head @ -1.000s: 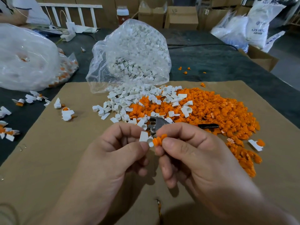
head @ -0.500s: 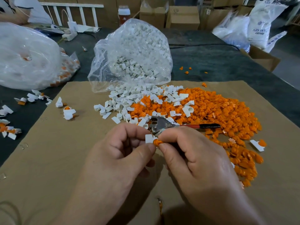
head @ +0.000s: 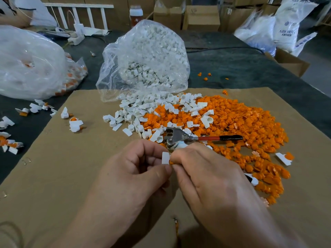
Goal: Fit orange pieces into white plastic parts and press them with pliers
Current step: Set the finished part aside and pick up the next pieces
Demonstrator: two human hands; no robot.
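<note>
My left hand (head: 136,176) pinches a small white plastic part (head: 165,157) between thumb and forefinger. My right hand (head: 209,178) pinches an orange piece (head: 171,162) pushed against that white part; most of the orange piece is hidden by my fingertips. Just beyond my hands the pliers (head: 180,137) lie on the cardboard, metal jaws to the left and red-and-black handle (head: 220,138) pointing right. A heap of orange pieces (head: 241,126) and loose white parts (head: 143,111) spreads behind them.
A clear bag of white parts (head: 148,58) lies open at the back of the brown cardboard sheet (head: 62,176). A second large bag (head: 30,63) sits at the left. Assembled white-and-orange parts (head: 75,125) lie scattered left. Cardboard boxes (head: 200,17) and sacks stand behind.
The orange piece has gone from showing clearly between my right fingertips to being pressed up against the white part and mostly covered. Both hands stay close together.
</note>
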